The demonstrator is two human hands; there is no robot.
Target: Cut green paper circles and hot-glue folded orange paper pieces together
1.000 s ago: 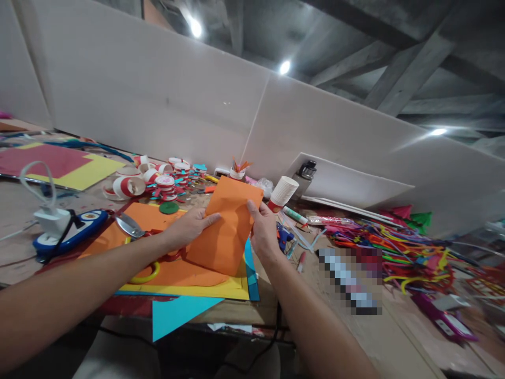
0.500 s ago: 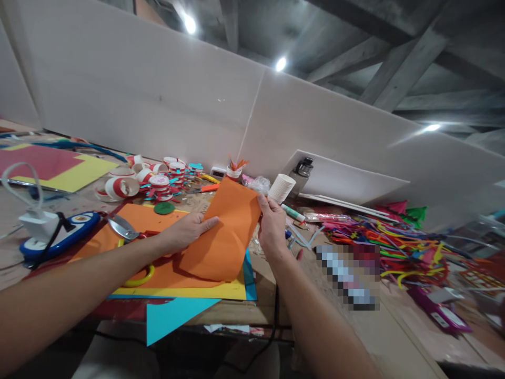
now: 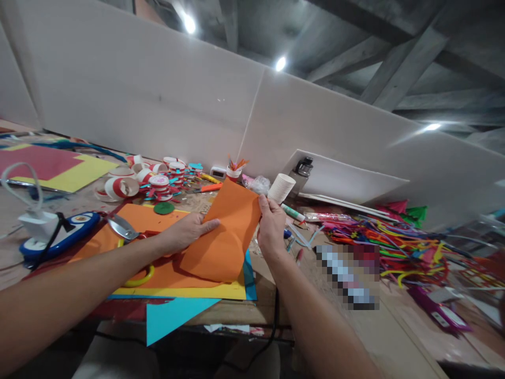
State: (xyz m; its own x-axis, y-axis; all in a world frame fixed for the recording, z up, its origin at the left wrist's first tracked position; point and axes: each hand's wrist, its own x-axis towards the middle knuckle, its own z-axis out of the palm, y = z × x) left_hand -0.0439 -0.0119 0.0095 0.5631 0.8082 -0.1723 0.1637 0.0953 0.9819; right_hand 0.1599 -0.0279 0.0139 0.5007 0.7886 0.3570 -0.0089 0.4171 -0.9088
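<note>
An orange paper sheet [image 3: 226, 231] is held up at a tilt between my hands. My left hand [image 3: 189, 231] grips its left edge, thumb on the front face and fingers hidden behind. My right hand [image 3: 272, 226] pinches its upper right corner. Beneath it lie another orange sheet [image 3: 136, 213], a yellow sheet [image 3: 232, 291] and blue sheets. Scissors [image 3: 123, 227] with red handles and a yellow-handled tool [image 3: 144, 279] rest on the stack, partly under my left forearm.
Paper-cup pieces [image 3: 120, 188] and a green disc [image 3: 163, 208] lie behind the stack. Stacked white cups [image 3: 281, 188], a glue stick [image 3: 292, 212] and colourful pipe cleaners [image 3: 394, 247] are to the right. Power strips [image 3: 74, 234] sit on both sides; a turquoise sheet [image 3: 173, 316] overhangs the front edge.
</note>
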